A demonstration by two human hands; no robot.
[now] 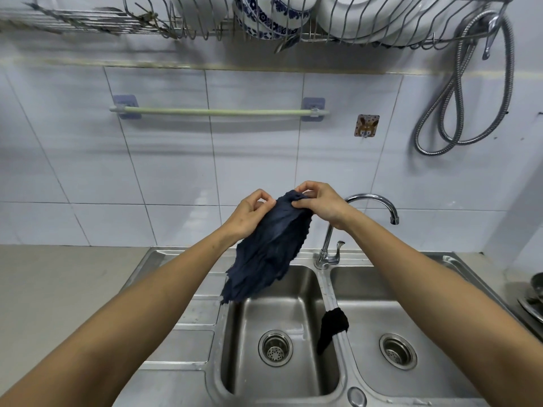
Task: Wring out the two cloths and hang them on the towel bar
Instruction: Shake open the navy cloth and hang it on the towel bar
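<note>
Both hands raised above the double sink (pixel 182 315), each pinching the top edge of a dark blue cloth (pixel 266 248). Left hand (pixel 249 214): thumb and fingers closed on the cloth's upper left edge. Right hand (pixel 320 204): fingertips clamped on the bunched upper right corner. Cloth hangs crumpled and slack btwn the hands, lower end dangling over the back left corner of the left basin, not touching the steel as far as can be seen.

Second cloth (pixel 333 326), black, draped over the divider btwn the two basins, tail hanging down into the left basin, well apart from the hands.

Towel bar (pixel 219 112): pale green, horizontal on the tiled wall (pixel 164 160), held by two stick-on brackets, above and behind the hands, bare. Small stick-on hook (pixel 366 128) just to the right of the bar.

Faucet (pixel 371 202) curved, behind the right wrist, spout pointing over the right basin; no water seen running. A drain strainer in each basin.

Up top: wire dish rack (pixel 382 27) w/ a blue-and-white bowl (pixel 271 16) and white dishes. Metal hose (pixel 458 92) looped, hanging at the rack's right end. Grey counter (pixel 64 286) left of the sink.
</note>
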